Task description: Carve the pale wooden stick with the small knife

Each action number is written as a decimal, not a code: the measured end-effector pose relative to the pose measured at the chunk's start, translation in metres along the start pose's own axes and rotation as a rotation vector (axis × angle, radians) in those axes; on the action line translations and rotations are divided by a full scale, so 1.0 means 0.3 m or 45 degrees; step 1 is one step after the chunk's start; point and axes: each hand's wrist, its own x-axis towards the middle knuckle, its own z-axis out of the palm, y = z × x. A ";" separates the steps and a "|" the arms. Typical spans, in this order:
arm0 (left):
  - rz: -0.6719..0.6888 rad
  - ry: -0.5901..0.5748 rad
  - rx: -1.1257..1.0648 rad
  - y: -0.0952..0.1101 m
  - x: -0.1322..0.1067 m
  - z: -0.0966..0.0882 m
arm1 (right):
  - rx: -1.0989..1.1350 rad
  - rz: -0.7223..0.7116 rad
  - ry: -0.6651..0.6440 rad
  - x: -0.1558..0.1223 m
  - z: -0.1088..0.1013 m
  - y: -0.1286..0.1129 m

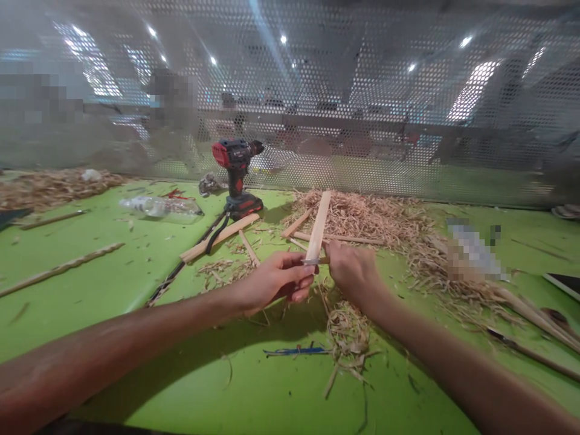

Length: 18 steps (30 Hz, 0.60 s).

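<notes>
My left hand [274, 281] is closed around the lower end of a flat, pale wooden strip [319, 225], which points up and away from me. In my right hand [354, 270] is a small knife [312, 261]. Its short blade lies across the strip's face, right by my left thumb, and its handle is mostly hidden in my fist. Both hands are held above the green tabletop [190, 362]. Curled wood shavings [347, 329] lie in a clump just below my right wrist.
A red and black cordless drill [236, 175] stands behind my left hand, near wooden strips [222, 237]. A large shavings heap [367, 217] lies farther back. A clear plastic bottle [161, 207] rests to the left. Along the back runs a perforated metal screen [317, 145].
</notes>
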 end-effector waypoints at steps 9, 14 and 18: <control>-0.011 0.040 0.128 -0.006 0.000 -0.007 | -0.022 0.059 -0.080 0.009 0.002 0.006; -0.014 0.052 0.165 0.003 0.008 -0.011 | -0.047 0.046 -0.013 0.018 0.026 0.004; -0.077 0.044 0.245 -0.013 -0.003 -0.005 | -0.007 0.177 0.042 0.060 0.039 0.085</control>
